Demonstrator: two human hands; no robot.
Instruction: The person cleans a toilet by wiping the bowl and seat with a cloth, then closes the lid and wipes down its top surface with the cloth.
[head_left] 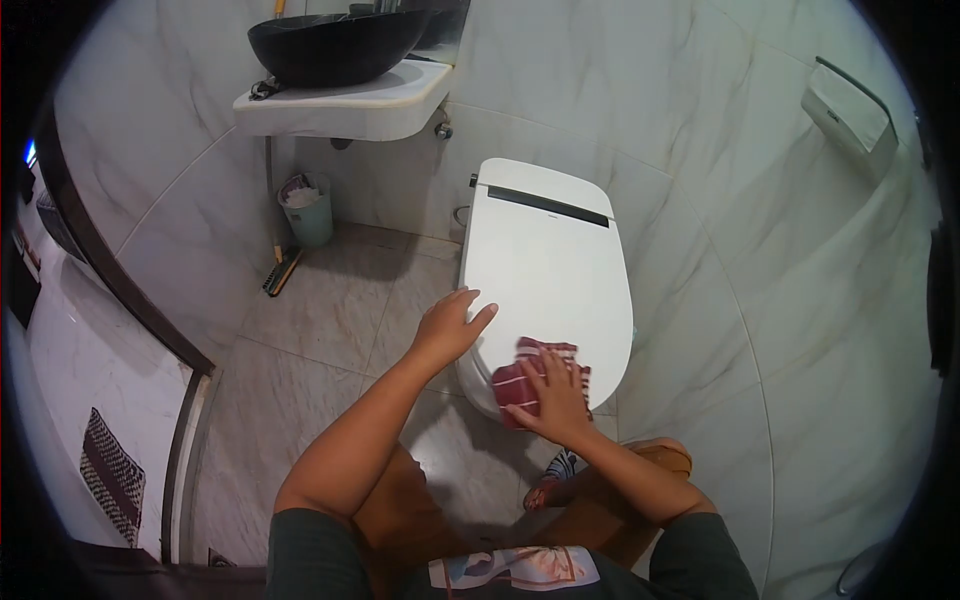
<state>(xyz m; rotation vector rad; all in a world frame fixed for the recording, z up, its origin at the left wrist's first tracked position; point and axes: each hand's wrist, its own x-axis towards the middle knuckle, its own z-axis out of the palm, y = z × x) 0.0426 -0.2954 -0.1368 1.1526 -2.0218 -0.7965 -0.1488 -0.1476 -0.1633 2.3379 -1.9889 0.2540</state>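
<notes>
A white toilet with its lid down stands against the back wall. On the front of the lid lies a dark red checked cloth with white stripes. My right hand holds this cloth against the lid, with the fingers spread over it. At the lid's left edge is my left hand, open and holding nothing, its thumb apart from the fingers. Whether its fingertips rest on the rim or wrap over it, I cannot tell.
A black basin sits on a white counter at the back left. Below are a light green bin and a long-handled brush. A door threshold runs along the left; a paper holder hangs on the right wall.
</notes>
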